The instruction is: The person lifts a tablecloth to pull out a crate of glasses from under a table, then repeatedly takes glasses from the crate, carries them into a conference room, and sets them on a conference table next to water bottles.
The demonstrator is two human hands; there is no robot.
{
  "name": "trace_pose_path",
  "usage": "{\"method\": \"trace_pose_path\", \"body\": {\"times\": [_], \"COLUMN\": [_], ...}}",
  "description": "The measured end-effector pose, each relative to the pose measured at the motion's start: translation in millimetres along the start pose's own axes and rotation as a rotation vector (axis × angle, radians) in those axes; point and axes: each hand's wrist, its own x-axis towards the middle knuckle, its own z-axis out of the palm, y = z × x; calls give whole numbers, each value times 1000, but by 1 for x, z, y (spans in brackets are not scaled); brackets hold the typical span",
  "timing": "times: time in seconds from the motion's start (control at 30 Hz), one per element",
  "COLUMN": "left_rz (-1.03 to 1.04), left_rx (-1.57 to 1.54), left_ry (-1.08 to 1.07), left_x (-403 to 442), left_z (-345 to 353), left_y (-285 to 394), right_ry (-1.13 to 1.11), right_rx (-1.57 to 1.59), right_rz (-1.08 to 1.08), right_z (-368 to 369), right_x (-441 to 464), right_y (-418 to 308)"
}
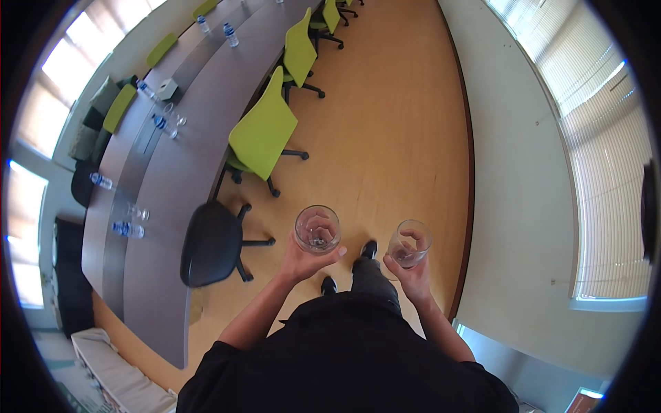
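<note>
My left hand (303,264) is closed around a clear drinking glass (317,227), held upright in front of my body with its round mouth facing up. A second clear glass (411,242) is in my right hand (412,277), tilted a little, with the fingers showing through its wall. Both glasses are above the floor and apart from each other. Any contents are hard to make out.
To the left runs a long grey table (206,89) with several water bottles (164,125) and glasses (138,212). Green chairs (265,127) and a black chair (212,244) line its near side. A wall (509,151) with blinds stands at right; wooden floor (392,117) lies between.
</note>
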Motion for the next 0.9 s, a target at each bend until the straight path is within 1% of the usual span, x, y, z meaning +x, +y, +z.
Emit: {"method": "trace_pose_path", "body": {"times": [0.13,0.27,0.4,0.53,0.6,0.7,0.8,0.9], "left_rz": [-29,-23,-65,-78,-45,-71,-72,-47], "left_rx": [-15,-35,-77,-108,-101,-135,-75,-64], "left_ry": [-1,78,171,205,251,303,358,360], "left_x": [107,212,308,392,434,492,552,618], "left_z": [2,10,16,15,10,0,-19,-45], "left_y": [-6,-17,-16,-12,-15,-19,-33,-40], "right_ry": [-2,-46,-97,-124,-145,-177,-229,-261], "right_rx": [21,-9,15,-22,-39,-26,-33,-25], "right_rz": [2,21,46,49,25,29,38,81], "right_z": [-18,-48,-77,-99,-103,-100,-94,-85], "right_x": [101,215,319,414,462,528,599,673], "right_y": [-2,-7,-44,-66,-74,-85,-86,-87]}}
